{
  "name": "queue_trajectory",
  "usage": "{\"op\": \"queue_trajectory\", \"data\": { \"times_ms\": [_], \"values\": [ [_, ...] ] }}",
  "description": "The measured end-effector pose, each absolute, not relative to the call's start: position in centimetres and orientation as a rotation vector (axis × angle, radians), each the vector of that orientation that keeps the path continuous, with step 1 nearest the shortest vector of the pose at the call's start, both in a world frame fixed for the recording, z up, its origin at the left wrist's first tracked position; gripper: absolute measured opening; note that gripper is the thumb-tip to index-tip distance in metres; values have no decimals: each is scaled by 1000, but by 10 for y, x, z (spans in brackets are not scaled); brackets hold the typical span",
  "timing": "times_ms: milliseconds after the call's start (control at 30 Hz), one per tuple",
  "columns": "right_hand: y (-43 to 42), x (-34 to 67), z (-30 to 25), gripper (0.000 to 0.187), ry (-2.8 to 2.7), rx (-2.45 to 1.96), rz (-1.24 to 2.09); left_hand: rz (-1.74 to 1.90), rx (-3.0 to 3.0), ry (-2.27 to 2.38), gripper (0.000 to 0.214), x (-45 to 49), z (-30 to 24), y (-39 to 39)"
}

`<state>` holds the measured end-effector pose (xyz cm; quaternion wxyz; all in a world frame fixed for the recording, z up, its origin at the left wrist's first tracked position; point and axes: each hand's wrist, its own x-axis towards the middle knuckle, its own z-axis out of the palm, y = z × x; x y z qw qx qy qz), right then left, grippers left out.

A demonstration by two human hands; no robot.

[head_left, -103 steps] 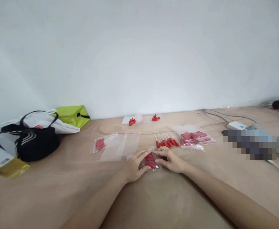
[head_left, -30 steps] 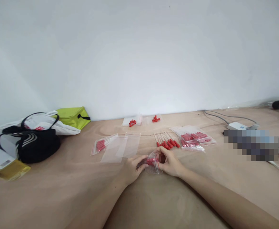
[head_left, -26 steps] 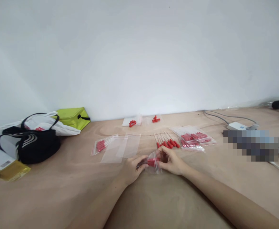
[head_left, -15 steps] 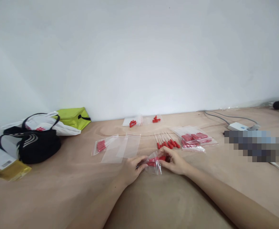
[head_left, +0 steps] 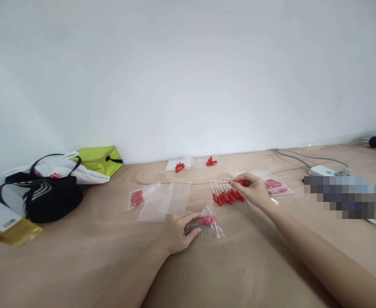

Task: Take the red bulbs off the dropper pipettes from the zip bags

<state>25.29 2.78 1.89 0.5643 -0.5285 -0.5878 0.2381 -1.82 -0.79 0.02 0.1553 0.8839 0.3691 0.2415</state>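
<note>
My left hand (head_left: 184, 233) grips the closed end of a small clear zip bag (head_left: 214, 229), fingers and thumb on either side of it. Red dropper bulbs (head_left: 207, 220) show inside that bag. My right hand (head_left: 252, 188) pinches a dropper (head_left: 236, 182) by its red bulb, its thin tube pointing left. Below the pinched dropper, a row of red-bulbed droppers (head_left: 228, 196) lies on the table, tubes away from me. Flat clear bags (head_left: 162, 201) are left of centre, beside a bag of droppers (head_left: 137, 197).
Filled bags (head_left: 279, 188) lie partly behind my right hand. Toward the wall are two small groups of red bulbs (head_left: 179, 167) on bags. A black bag (head_left: 53, 199) and a lime-green bag (head_left: 96, 158) stand left; a white power strip (head_left: 323, 171) with cables lies right.
My right hand has left the bag's mouth and moved up and right, over the row, where it has taken a dropper. My left hand stays on the bag.
</note>
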Motion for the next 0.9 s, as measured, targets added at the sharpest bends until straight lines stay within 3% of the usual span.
{"op": "queue_trajectory", "data": {
  "times_ms": [100,267,733,900],
  "values": [
    [30,216,1,14,-1695,-1217,214,625,2585,989,42,-19,3,-8],
    [39,185,-15,17,-2071,-1325,-60,529,2614,877,48,-21,8,-9],
    [30,193,-4,21,-2012,-1392,-87,447,2589,936,49,-23,9,-8],
    [-2,212,-6,7,-1957,-1243,243,446,2560,951,49,-22,9,-8]
  ]
}}
